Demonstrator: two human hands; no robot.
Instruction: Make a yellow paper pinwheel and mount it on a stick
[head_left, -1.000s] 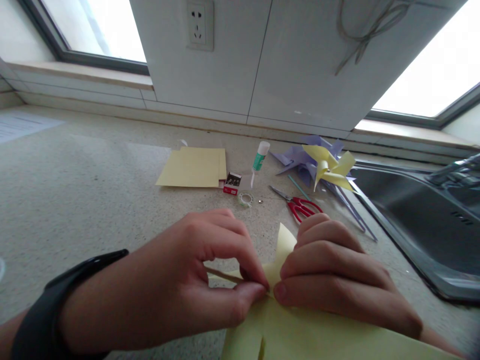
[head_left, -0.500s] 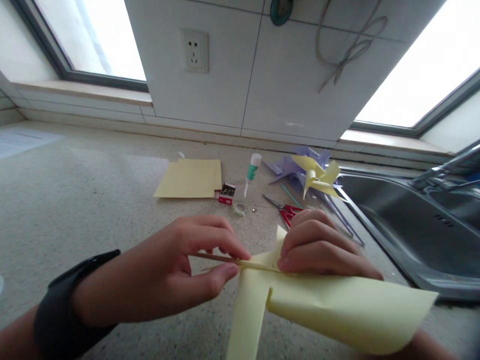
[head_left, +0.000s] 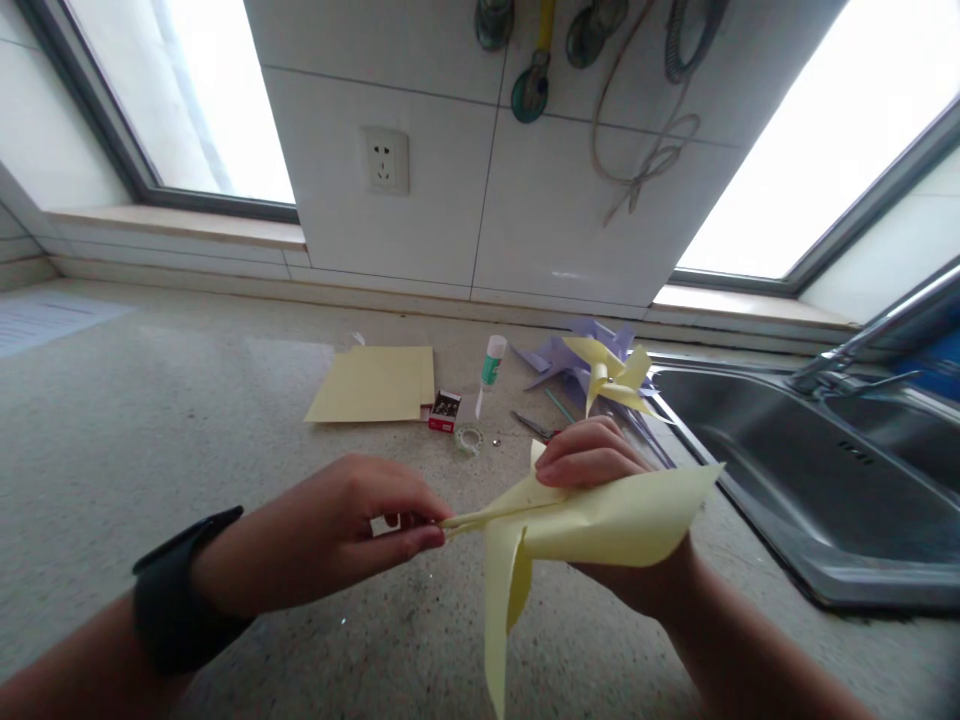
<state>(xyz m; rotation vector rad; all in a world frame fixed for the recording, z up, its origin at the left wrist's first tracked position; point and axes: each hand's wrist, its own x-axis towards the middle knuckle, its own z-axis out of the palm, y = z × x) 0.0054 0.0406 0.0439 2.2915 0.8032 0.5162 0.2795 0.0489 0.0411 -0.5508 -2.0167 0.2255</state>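
Observation:
A yellow paper pinwheel (head_left: 600, 515) is held up over the counter, its blades curled and one hanging down. My right hand (head_left: 592, 455) is closed on its far side, fingers over the top edge and the rest behind the paper. My left hand (head_left: 375, 525), with a black band on the wrist, pinches a narrow pointed end of the pinwheel's paper between thumb and fingers. Beyond the right hand lie scissors (head_left: 531, 424), their handles mostly hidden by that hand.
Yellow paper sheets (head_left: 367, 385), a red box of small metal pieces (head_left: 445, 411), a tape roll (head_left: 469, 440) and a glue stick (head_left: 491, 362) sit behind the hands. Finished pinwheels (head_left: 611, 375) lie beside the steel sink (head_left: 780, 470) at right. A printed sheet (head_left: 52, 318) is far left.
The view has tilted up. My left fingers have drawn together on the paper's narrow end, and the pinwheel has turned, its large right blade now pointing up and to the right.

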